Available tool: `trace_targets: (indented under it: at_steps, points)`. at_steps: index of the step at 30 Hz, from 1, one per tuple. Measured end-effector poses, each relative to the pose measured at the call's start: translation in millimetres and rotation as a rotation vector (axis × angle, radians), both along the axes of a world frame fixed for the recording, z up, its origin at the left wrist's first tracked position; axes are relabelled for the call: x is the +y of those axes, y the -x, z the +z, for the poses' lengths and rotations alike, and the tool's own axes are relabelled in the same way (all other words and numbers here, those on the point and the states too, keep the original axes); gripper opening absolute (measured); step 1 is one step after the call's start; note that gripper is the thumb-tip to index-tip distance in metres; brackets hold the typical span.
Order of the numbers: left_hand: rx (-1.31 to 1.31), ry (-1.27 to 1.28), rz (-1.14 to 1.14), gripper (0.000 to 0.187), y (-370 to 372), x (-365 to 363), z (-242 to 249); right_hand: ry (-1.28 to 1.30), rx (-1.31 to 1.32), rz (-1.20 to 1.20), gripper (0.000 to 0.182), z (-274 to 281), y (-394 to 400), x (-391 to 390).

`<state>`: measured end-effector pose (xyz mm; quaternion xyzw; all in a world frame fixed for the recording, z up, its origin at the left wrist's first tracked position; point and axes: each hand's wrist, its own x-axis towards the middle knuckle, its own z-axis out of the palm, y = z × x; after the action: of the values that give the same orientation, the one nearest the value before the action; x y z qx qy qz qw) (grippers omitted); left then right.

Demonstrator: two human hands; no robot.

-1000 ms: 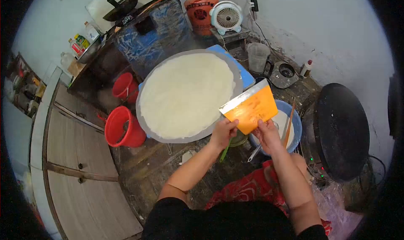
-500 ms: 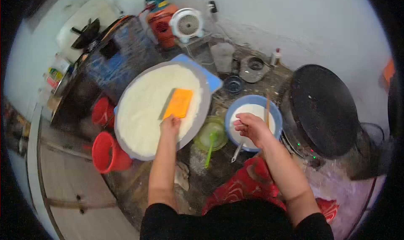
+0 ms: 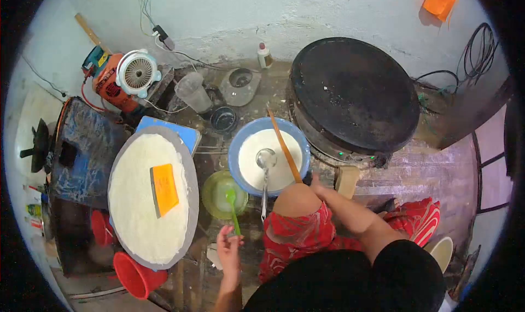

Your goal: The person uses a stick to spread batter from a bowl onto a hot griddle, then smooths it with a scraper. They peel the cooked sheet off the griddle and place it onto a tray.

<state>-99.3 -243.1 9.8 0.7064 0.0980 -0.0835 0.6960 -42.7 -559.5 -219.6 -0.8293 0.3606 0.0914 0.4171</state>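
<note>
My left hand (image 3: 228, 247) is open, fingers apart, beside the handle end of a bright green utensil (image 3: 234, 213). That utensil leans in a translucent green bowl (image 3: 209, 204) of liquid. My right hand (image 3: 317, 187) is low beside the blue basin (image 3: 235, 172), partly covered by my knee; its fingers are mostly hidden. White batter (image 3: 252, 164) fills the basin, with a metal ladle (image 3: 266, 160) and a wooden stick (image 3: 284, 146) in it. An orange scraper (image 3: 165, 189) lies on a pale, flat round sheet (image 3: 136, 219) upon a grey round board (image 3: 190, 202).
A black round griddle (image 3: 355, 93) with green lights stands right of the basin. Behind are a small fan (image 3: 138, 73), an orange gas cylinder (image 3: 108, 85), a clear plastic jug (image 3: 192, 92) and a bottle (image 3: 264, 56). Red buckets (image 3: 136, 276) stand at lower left; a pale block (image 3: 347, 182) sits below the griddle.
My left hand has let go of the orange scraper and moved off the sheet toward the green utensil. My right hand has left the space above the basin. The view has turned right.
</note>
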Motion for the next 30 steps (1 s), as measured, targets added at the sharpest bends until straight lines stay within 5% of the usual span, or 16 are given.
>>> trace_targets:
  at_steps: [2, 5, 8, 9, 10, 14, 16, 18, 20, 23, 25, 26, 28, 30]
  points:
    - [0.009, -0.014, -0.075, 0.039, 5.9, -7.0, -2.7, -0.159, -0.242, 0.051, 0.078, -156.5, 18.7, -1.0]
    - [0.053, -0.011, -0.12, 0.038, 8.3, -15.4, -3.3, -0.507, -0.082, 0.121, 0.058, -70.5, 18.3, -1.8]
    - [0.063, -0.133, -0.137, 0.036, 9.2, -17.4, -4.9, -0.577, -0.037, 0.018, 0.036, 109.1, 18.6, -12.5]
    - [0.046, -0.108, -0.148, 0.035, 9.4, -19.0, -7.0, -0.295, -0.141, 0.036, 0.014, 100.8, 19.8, -18.3]
    - [0.046, -0.104, -0.155, 0.035, 9.6, -20.6, -8.1, -0.11, -0.24, 0.106, 0.014, 96.8, 27.2, -34.1]
    - [0.048, -0.047, -0.204, 0.036, 12.7, -32.4, -4.2, 0.358, -0.589, 0.037, 0.035, 197.8, 44.9, -78.4]
    - [0.01, -0.233, -0.259, 0.033, 11.3, -37.5, -9.0, 0.393, -0.57, -0.051, 0.041, 203.4, 56.0, -106.1]
    - [0.012, -0.224, -0.277, 0.032, 9.0, -49.7, -1.8, 0.457, -0.422, -0.403, 0.046, 190.5, 60.9, -124.6]
    - [0.01, -0.214, -0.287, 0.031, 8.3, -54.0, -10.0, 0.567, -0.478, -0.191, 0.049, 174.0, 73.1, -110.3]
    - [-0.059, -0.178, -0.288, 0.032, 5.9, -45.1, -32.1, 0.501, -0.175, 0.131, 0.05, 207.0, 79.6, -95.3]
    - [-0.007, -0.11, -0.303, 0.031, 3.9, -49.4, -17.1, 0.473, -0.262, -0.385, 0.054, 191.3, 79.0, -119.9]
    - [-0.013, -0.107, -0.307, 0.031, 3.7, -49.1, -19.2, 0.476, -0.267, -0.39, 0.054, 191.5, 83.0, -120.1]
    - [0.01, -0.094, -0.249, 0.03, 3.7, -46.8, -23.7, 0.572, -0.261, 0.122, 0.058, 189.8, 94.7, -115.1]
    - [0.012, -0.099, -0.266, 0.03, 3.5, -47.3, -15.0, 0.64, -0.338, 0.12, 0.057, 184.3, 104.9, -119.3]
